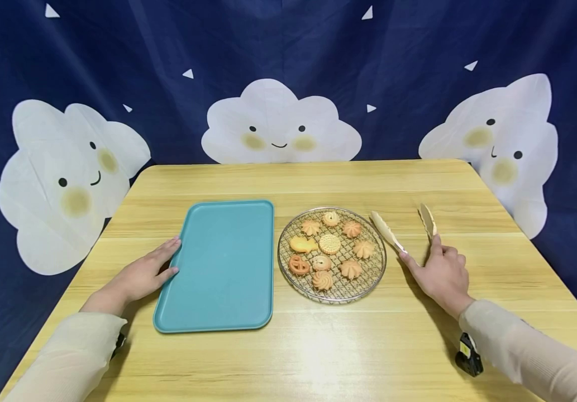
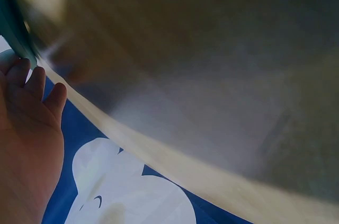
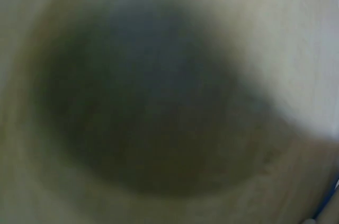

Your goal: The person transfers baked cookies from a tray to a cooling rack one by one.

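Note:
My left hand (image 1: 139, 276) rests at the left rim of a blue-green rectangular tray (image 1: 223, 268), fingers extended against its edge. In the left wrist view, that hand (image 2: 29, 139) appears at the left, its fingertips by the tray's edge (image 2: 15, 28). With thumb and index finger on its two arms, my right hand (image 1: 443, 274) holds a pair of tongs (image 1: 387, 233), whose cream tips are spread wide. They are to the right of a round wire rack (image 1: 338, 302) bearing several cookies, among them a fish-shaped one (image 1: 302, 244) and a pretzel-shaped one (image 1: 298, 265). The right wrist view is dark and blurred.
Tray and rack stand side by side on a light wooden table (image 1: 318, 357), a narrow gap between them. Behind the table hangs a dark blue curtain (image 1: 278, 39) with white clouds. A black wrist device (image 1: 469, 355) hangs below the right sleeve.

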`<state>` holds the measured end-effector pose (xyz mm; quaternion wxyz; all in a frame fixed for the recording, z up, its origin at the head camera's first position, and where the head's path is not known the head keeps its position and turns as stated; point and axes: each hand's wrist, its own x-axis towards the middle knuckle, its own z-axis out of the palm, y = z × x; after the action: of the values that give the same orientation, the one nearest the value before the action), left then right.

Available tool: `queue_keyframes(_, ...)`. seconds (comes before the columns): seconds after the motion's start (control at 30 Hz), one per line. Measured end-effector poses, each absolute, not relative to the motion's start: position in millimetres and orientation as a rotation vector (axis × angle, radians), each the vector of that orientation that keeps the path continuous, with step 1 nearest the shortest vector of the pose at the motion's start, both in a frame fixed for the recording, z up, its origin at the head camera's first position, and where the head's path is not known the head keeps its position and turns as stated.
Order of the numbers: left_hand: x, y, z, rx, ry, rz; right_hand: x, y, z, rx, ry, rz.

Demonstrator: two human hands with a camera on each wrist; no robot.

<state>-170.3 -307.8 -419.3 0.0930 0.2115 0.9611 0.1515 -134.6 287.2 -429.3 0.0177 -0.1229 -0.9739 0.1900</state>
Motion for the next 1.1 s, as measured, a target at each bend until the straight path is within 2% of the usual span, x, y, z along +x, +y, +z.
queue_keyframes(0.63, -171.5, -308.5, -417.0, 0.625, 2.867, 0.425, -139.2, 292.8, -422.9, -0.271, -3.022, 0.525)
queue_keyframes(0.9, -182.0, -305.0, -404.0, 0.586, 2.846, 0.396, -155.9, 294.1, -388.6, -0.201, -3.007, 0.535)
queue_keyframes(1.1, -192.3, -278.1, -366.8, 0.496, 2.856, 0.413, -173.9, 282.0, -352.4, -0.118, -2.960, 0.532)
